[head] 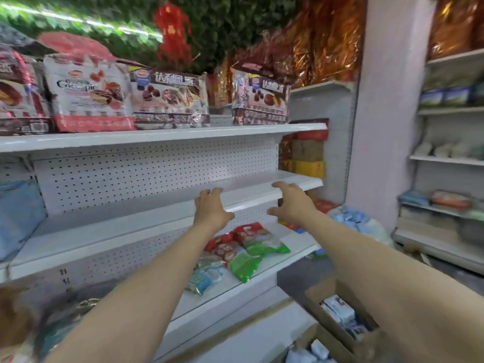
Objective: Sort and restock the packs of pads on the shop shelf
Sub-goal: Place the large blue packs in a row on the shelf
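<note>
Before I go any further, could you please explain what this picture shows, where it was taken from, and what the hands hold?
There is no machine: a person wears one camera on the head, looking forward and down at their own bare arms. The left hand and right hand reach the front edge of a white shelf; neither holds a pack, and whether they grip the edge is unclear. Red-and-green packets lie on the shelf below, snack bags stand above, and a cardboard box of pale packs sits lower right.

Both bare arms reach forward, left hand (212,208) and right hand (292,203) palm-down, fingers (282,185) loosely curved and spread.
</note>
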